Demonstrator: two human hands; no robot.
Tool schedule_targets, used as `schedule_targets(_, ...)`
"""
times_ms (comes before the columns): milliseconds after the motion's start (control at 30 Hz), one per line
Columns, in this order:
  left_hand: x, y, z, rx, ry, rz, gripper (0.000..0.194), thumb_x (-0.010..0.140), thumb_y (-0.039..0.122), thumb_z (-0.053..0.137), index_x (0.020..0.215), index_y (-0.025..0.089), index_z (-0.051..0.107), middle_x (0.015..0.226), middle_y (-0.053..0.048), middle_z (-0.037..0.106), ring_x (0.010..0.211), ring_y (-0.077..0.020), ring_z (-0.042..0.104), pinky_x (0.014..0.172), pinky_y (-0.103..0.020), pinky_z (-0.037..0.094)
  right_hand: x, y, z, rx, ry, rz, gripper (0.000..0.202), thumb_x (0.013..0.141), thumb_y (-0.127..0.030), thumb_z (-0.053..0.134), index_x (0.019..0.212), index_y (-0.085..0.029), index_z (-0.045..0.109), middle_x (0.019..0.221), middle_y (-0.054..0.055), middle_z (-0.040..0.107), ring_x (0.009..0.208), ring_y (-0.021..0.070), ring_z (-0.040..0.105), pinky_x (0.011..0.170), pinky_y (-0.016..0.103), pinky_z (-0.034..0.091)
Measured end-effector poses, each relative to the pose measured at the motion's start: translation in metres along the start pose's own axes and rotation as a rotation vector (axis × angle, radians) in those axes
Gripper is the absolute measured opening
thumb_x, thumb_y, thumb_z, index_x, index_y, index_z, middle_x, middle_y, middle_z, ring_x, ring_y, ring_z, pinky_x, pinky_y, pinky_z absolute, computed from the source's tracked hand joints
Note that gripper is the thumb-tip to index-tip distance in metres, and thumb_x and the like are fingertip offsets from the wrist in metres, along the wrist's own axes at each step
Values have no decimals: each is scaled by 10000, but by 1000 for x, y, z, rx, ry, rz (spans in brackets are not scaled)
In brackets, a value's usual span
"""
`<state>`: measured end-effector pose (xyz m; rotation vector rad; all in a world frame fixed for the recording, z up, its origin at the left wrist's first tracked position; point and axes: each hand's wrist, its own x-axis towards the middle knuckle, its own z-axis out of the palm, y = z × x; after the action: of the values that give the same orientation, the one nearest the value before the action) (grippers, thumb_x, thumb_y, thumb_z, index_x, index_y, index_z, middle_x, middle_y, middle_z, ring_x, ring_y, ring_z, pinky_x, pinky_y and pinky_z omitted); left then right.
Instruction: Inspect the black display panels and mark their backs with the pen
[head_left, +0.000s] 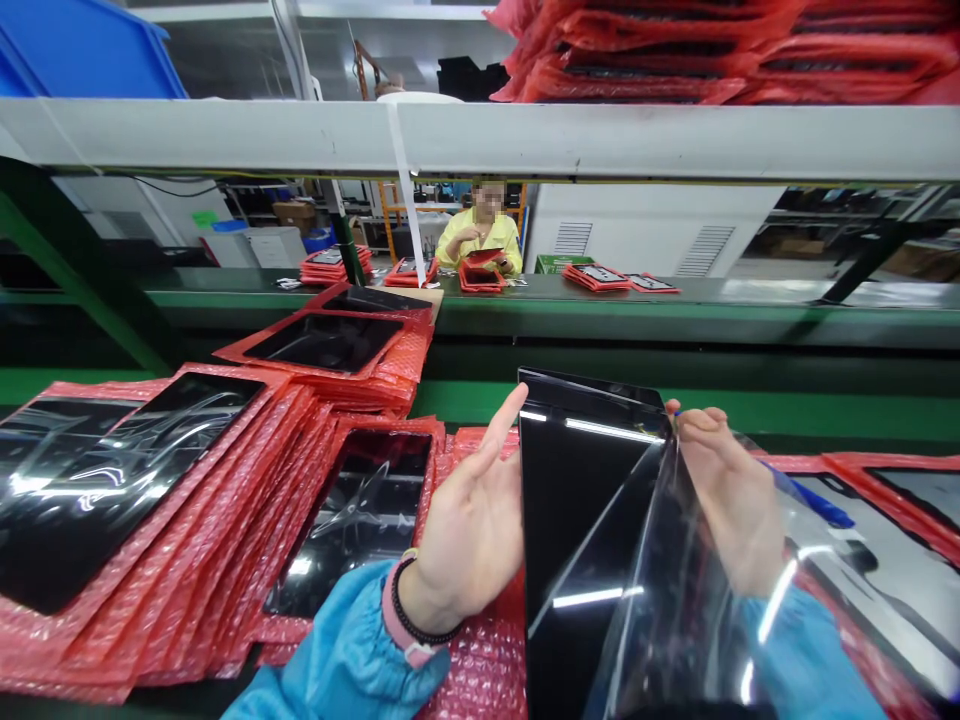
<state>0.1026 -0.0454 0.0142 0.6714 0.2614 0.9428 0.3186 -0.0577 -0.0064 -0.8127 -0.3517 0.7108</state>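
Upright in front of me is a glossy black tablet screen (581,500). My left hand (480,510) grips its left edge, with one finger stretched along the upper corner and the other fingers hidden behind. At the upper right corner, my right hand (724,480) pinches a clear protective film (675,600), its fingers bent together. This film is partly lifted off the screen along a diagonal line and drapes over my right wrist. Beside my left wrist, another black screen (360,510) lies on red bubble wrap (487,660).
Stacks of red bubble-wrap sleeves (247,520) with black screens fill the left. Silver-grey panels (877,560) and a blue object (821,500) lie at right. Overhead runs a white shelf (480,140) bearing red-wrapped stacks. A person in yellow (480,235) works across the green line.
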Motion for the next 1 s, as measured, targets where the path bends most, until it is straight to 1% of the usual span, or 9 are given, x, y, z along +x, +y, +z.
schedule_targets(100, -1, 1, 0, 1, -1, 38, 544, 911, 332, 439, 1440, 202, 445, 1492, -24, 467, 1457, -221, 272, 1197, -382, 199, -7, 1, 2, -83, 26, 8, 465, 478, -56, 793, 835, -231, 552, 806, -69, 630, 976, 122, 617, 933, 211, 474)
schedule_targets(200, -3, 1, -2, 20, -32, -5, 705, 866, 313, 552, 1517, 298, 283, 1463, -21, 506, 1407, -249, 379, 1183, -454, 224, -14, 2, 6, -173, -46, -20, 494, 526, -102, 813, 918, -269, 564, 1126, -35, 703, 1149, 176, 594, 847, 265, 524)
schedule_targets(333, -4, -5, -13, 219, -42, -1, 1040, 751, 151, 722, 1548, 340, 82, 1477, -26, 497, 1397, -224, 398, 1174, -390, 260, -21, 8, 9, -215, -133, -116, 477, 571, -149, 810, 953, -287, 559, 1279, -13, 664, 1271, 207, 548, 1030, 377, 451)
schedule_targets(433, -5, -9, -27, 351, 23, 66, 931, 763, 132, 722, 1530, 325, 231, 1539, -17, 409, 1435, -206, 332, 1167, -322, 275, -25, 19, 5, -197, -136, -143, 390, 649, -213, 799, 951, -275, 559, 1267, 14, 675, 1286, 204, 542, 1139, 433, 324)
schedule_targets(567, -9, -8, -57, 428, 201, 25, 655, 787, 225, 717, 1405, 269, 505, 1469, -52, 504, 1440, -271, 318, 1182, -405, 256, -16, 34, -25, -349, -217, -272, 246, 819, -336, 689, 1024, -259, 576, 1287, 59, 656, 1286, 212, 541, 1120, 481, 337)
schedule_targets(633, -11, -6, -76, 458, 300, -33, 639, 767, 271, 738, 1375, 244, 543, 1419, -77, 556, 1425, -307, 340, 1183, -462, 239, -4, 41, -49, -579, -220, -324, 314, 797, -391, 705, 1057, -252, 596, 1290, 66, 649, 1244, 211, 574, 1109, 453, 354)
schedule_targets(767, -11, -10, -105, 504, 423, -110, 629, 699, 283, 790, 1299, 218, 614, 1350, -105, 614, 1404, -332, 371, 1178, -490, 228, 25, 60, -94, -725, -228, -184, 444, 622, -473, 813, 928, -185, 672, 1017, 95, 737, 1007, 276, 692, 960, 502, 480)
schedule_targets(833, -9, -14, -112, 500, 429, -121, 579, 682, 275, 799, 1239, 206, 657, 1341, -110, 620, 1421, -330, 341, 1187, -475, 210, 35, 72, -106, -764, -237, -129, 403, 628, -450, 824, 875, -168, 677, 884, 68, 742, 880, 254, 714, 847, 466, 542)
schedule_targets(1000, -9, -22, -110, 560, 446, -73, 556, 736, 252, 732, 1273, 165, 618, 1504, -115, 444, 1471, -280, 237, 1212, -395, 128, 43, 89, -116, -859, -287, -71, 151, 869, -278, 690, 885, -129, 669, 795, -1, 692, 704, 134, 668, 689, 318, 565)
